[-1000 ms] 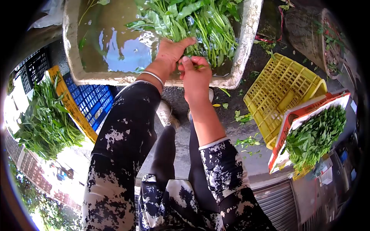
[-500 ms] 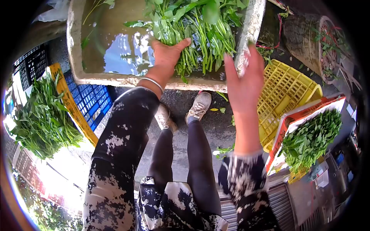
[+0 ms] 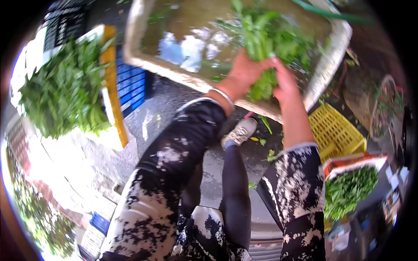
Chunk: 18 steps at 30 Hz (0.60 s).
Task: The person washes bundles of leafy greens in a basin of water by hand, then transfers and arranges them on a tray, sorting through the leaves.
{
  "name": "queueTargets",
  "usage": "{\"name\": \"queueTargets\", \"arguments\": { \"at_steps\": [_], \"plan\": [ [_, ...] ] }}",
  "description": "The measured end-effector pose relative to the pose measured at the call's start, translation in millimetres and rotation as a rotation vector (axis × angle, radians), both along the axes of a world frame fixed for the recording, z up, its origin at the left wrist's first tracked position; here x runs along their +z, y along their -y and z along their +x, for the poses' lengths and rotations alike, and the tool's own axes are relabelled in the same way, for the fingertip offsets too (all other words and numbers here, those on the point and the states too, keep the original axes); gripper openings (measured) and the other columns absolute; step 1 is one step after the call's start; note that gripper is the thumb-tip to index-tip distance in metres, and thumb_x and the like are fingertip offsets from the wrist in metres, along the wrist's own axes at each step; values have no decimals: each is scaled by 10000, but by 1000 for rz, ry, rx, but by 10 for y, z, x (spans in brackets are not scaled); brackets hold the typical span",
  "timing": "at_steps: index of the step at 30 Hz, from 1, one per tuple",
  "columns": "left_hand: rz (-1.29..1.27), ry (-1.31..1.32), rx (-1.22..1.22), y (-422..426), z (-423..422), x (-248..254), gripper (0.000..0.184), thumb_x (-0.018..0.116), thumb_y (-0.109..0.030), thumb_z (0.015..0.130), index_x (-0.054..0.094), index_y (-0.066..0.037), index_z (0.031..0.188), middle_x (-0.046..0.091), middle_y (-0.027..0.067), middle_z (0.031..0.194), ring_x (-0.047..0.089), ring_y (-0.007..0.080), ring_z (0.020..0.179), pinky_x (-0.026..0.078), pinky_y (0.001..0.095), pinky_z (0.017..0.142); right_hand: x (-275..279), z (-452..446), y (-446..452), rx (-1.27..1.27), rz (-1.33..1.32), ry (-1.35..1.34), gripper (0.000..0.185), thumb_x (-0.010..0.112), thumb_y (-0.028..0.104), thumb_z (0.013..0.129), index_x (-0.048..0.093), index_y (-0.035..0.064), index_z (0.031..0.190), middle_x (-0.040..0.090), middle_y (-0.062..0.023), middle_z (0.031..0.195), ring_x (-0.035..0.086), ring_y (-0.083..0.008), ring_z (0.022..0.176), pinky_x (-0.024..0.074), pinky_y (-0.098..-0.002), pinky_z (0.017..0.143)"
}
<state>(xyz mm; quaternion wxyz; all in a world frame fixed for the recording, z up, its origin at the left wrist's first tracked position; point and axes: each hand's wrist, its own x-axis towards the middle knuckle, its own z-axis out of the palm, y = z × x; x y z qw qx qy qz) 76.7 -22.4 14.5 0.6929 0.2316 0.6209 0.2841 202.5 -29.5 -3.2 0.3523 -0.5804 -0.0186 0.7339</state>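
Both my hands are closed around a bunch of leafy green stems (image 3: 260,41) over the water-filled white tub (image 3: 167,74). My left hand (image 3: 247,69) grips it from the left, a pale bangle at the wrist. Meeting it from the right, my right hand (image 3: 285,80) wraps the same bunch, the thumbs close together. The cut stem ends point toward me, and the leaves spread away over the water. More blurred greens lie in the tub just right of the bunch.
On the left, a yellow-edged white box (image 3: 114,87) holds a heap of greens (image 3: 65,89), beside a blue crate (image 3: 130,89). To the right are a yellow crate (image 3: 337,130) and a box of greens (image 3: 350,191). A green hose (image 3: 331,15) crosses the tub's far corner.
My right hand has come from the tub's edge onto the greens and closed. Both hands now hold one bunch. The view has turned, shifting the tub to the right.
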Motion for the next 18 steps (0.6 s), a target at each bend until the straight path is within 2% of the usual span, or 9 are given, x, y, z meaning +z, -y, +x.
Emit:
{"name": "queueTargets", "arguments": {
  "at_steps": [2,4,5,6,8,11,12,14,18],
  "plan": [
    [-41,140,92,-43,-103,295,660,796,-187,652,435,65,1143,582,187,1054,582,242,942,488,358,820,220,-122,10,-59,70,40,324,545,214,864,524,31,1129,573,-88,1060,568,-225,949,483,-383,800],
    [-42,127,109,-25,-296,636,634,805,-154,635,460,54,1124,594,179,1026,587,245,925,490,351,818,590,-328,30,-76,36,120,306,518,216,881,524,33,1126,566,-92,1069,570,-223,945,488,-391,807],
    [34,202,137,-9,-408,708,643,813,-137,620,460,50,1124,603,165,1003,592,244,913,490,346,816,774,-460,10,-9,46,152,353,446,309,919,487,57,1163,545,-84,1134,531,-216,1030,442,-384,884],
    [53,257,144,36,-519,823,667,815,-130,617,442,50,1139,603,152,1006,592,231,911,490,343,817,1065,-647,34,-31,40,204,359,452,296,920,482,43,1173,537,-89,1137,536,-210,1016,453,-381,870],
    [162,258,163,105,-889,1178,660,808,-108,625,434,36,1150,604,129,1004,592,201,903,488,330,817,1230,-917,127,-11,156,218,352,466,269,918,478,33,1178,530,-95,1141,544,-203,997,468,-372,852],
    [381,273,200,276,-1528,1573,646,798,-101,637,438,4,1164,598,93,1008,577,143,916,478,294,823,1662,-1553,222,54,381,116,330,482,231,916,476,25,1175,543,-86,1123,550,-182,979,480,-355,828],
    [458,203,176,326,-1784,1703,653,795,-121,646,431,6,1174,595,90,1020,572,145,930,465,291,844,1815,-1822,258,30,366,154,327,495,220,912,477,23,1173,549,-78,1117,550,-170,976,474,-330,825],
    [456,29,165,484,-2342,2202,659,793,-141,652,428,5,1182,593,89,1039,570,151,941,451,295,869,1988,-2320,368,65,538,32,334,517,219,901,479,26,1171,549,-74,1120,550,-162,974,456,-302,836],
    [463,-114,250,855,-3425,2554,699,799,-183,649,413,7,1200,593,97,1050,577,160,938,458,300,868,2251,-3423,592,177,611,-145,371,561,232,875,479,24,1171,539,-67,1140,522,-142,1009,415,-284,872]
  ]
}}
